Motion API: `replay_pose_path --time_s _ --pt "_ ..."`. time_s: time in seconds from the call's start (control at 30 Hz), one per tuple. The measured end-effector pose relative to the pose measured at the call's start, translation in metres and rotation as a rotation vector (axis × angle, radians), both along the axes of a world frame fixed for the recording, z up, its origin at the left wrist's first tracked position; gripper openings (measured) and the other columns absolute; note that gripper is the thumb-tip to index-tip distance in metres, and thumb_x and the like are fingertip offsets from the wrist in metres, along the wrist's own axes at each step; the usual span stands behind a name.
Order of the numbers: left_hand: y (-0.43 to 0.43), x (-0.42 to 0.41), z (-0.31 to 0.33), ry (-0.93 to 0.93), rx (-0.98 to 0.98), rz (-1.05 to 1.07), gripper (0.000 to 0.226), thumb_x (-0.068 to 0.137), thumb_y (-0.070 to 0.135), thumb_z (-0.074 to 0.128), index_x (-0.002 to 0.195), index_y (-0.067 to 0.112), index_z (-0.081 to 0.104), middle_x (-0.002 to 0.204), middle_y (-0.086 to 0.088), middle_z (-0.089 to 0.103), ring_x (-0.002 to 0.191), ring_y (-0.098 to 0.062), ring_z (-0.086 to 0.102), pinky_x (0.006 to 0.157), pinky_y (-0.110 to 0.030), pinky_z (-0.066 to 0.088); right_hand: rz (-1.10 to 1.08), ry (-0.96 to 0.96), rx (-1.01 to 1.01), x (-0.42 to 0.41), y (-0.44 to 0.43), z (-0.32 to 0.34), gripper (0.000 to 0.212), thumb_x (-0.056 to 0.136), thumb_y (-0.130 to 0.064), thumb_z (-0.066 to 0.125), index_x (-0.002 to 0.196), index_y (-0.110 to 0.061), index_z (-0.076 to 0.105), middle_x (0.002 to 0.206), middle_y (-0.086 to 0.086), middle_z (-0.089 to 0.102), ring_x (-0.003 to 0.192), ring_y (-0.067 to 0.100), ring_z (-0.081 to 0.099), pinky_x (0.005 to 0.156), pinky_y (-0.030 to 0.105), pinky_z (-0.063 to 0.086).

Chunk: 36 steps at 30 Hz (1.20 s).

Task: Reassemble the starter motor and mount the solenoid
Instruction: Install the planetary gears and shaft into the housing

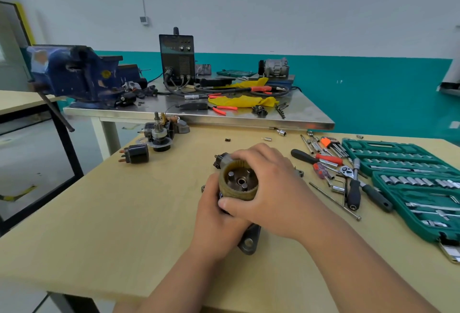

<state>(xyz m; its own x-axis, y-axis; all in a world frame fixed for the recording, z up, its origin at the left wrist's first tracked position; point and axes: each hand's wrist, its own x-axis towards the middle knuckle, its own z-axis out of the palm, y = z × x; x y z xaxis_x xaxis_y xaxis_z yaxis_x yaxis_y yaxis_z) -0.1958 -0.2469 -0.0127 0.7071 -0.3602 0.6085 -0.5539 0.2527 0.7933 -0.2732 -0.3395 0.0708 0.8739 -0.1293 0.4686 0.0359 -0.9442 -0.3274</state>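
Left hand (216, 216) and right hand (272, 188) grip the starter motor (238, 183), fingers curled.

Carries, on the pale wooden worktop (99, 225), a black solenoid (135, 153), a shafted motor part (159, 133) behind it, loose screwdrivers (321, 159), a ratchet (347, 170) and an open green socket case (373, 144).

Tan ribbed ring gear (239, 194) on a dark grey housing (249, 243). Pale wood table (124, 213). Dark green socket case (373, 144) at its right edge, black solenoid (137, 153) near its left. Beyond, a blue vise (74, 73) and yellow rags (239, 101).
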Motion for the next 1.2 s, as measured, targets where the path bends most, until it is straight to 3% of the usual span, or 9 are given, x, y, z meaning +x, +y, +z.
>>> replay_pose_path --time_s 0.27,0.6,0.7,0.77,0.83,0.93,1.03,1.13,1.2 --pt "0.001 -0.001 0.000 -0.085 0.051 0.011 0.072 0.063 0.029 0.081 0.121 0.050 0.045 0.115 0.018 0.063 0.103 -0.007 0.065 0.079 -0.014 0.051 -0.124 0.001 -0.039 -0.002 0.003 -0.006 0.078 0.056 -0.079 0.048 0.120 -0.034 0.044 0.107 -0.016 0.039 0.103 0.006 0.031 0.087 0.025 0.031" --pt "0.003 0.000 0.010 -0.061 0.008 0.040 0.056 0.060 0.030 0.076 0.109 0.046 0.054 0.105 0.016 0.066 0.093 -0.005 0.066 0.072 -0.012 0.050 -0.085 0.009 -0.151 0.009 0.001 0.009 0.074 0.059 -0.078 0.053 0.118 -0.033 0.051 0.102 -0.016 0.041 0.101 0.007 0.035 0.087 0.028 0.035" --pt "0.000 0.000 0.016 -0.034 -0.033 0.063 0.053 0.060 0.033 0.075 0.110 0.033 0.059 0.102 0.013 0.068 0.094 -0.005 0.066 0.075 -0.015 0.051 -0.021 -0.108 0.138 0.013 -0.003 0.014 0.058 0.058 -0.078 0.049 0.100 -0.039 0.058 0.092 -0.022 0.052 0.092 -0.003 0.044 0.073 0.020 0.039" --pt "-0.003 0.000 0.017 0.006 -0.088 0.082 0.051 0.060 0.036 0.074 0.108 0.029 0.059 0.100 0.017 0.068 0.094 -0.002 0.065 0.077 -0.012 0.048 0.013 -0.207 0.501 0.019 -0.020 0.019 0.040 0.067 -0.072 0.047 0.087 -0.039 0.060 0.087 -0.027 0.060 0.086 -0.009 0.054 0.061 0.012 0.039" --pt "-0.002 0.004 0.016 0.049 -0.123 0.111 0.049 0.058 0.037 0.073 0.105 0.033 0.059 0.098 0.023 0.068 0.092 0.003 0.064 0.077 -0.008 0.046 -0.101 -0.245 0.606 0.028 -0.049 0.015 0.027 0.081 -0.059 0.047 0.091 -0.037 0.061 0.082 -0.023 0.062 0.082 -0.007 0.056 0.058 0.012 0.037" --pt "0.006 0.019 0.012 0.229 -0.159 0.184 0.041 0.053 0.046 0.071 0.093 0.044 0.065 0.090 0.021 0.070 0.082 0.001 0.066 0.069 -0.017 0.052 -0.240 -0.012 0.369 0.047 -0.080 -0.006 0.017 0.095 -0.031 0.050 0.106 -0.029 0.063 0.102 -0.014 0.063 0.093 0.007 0.056 0.070 0.022 0.040" --pt "0.013 0.035 0.008 0.459 -0.262 0.180 0.037 0.048 0.050 0.071 0.085 0.046 0.069 0.081 0.014 0.072 0.077 -0.011 0.068 0.061 -0.031 0.057 -0.254 0.249 -0.016 0.071 -0.087 -0.023 0.028 0.095 -0.030 0.049 0.120 -0.022 0.061 0.119 -0.001 0.061 0.104 0.018 0.055 0.088 0.035 0.047" --pt "0.017 0.041 0.005 0.549 -0.327 0.148 0.047 0.049 0.048 0.071 0.093 0.032 0.071 0.084 0.010 0.074 0.076 -0.013 0.069 0.061 -0.035 0.057 -0.237 0.421 -0.379 0.094 -0.084 -0.027 0.034 0.094 -0.032 0.048 0.125 -0.021 0.057 0.119 0.004 0.058 0.108 0.025 0.049 0.094 0.042 0.039" --pt "0.017 0.041 0.005 0.539 -0.312 0.146 0.048 0.050 0.047 0.071 0.095 0.030 0.071 0.085 0.011 0.074 0.076 -0.011 0.069 0.063 -0.033 0.056 -0.255 0.507 -0.492 0.107 -0.081 -0.030 0.024 0.092 -0.027 0.050 0.111 -0.017 0.059 0.110 0.006 0.059 0.101 0.025 0.046 0.092 0.043 0.034"
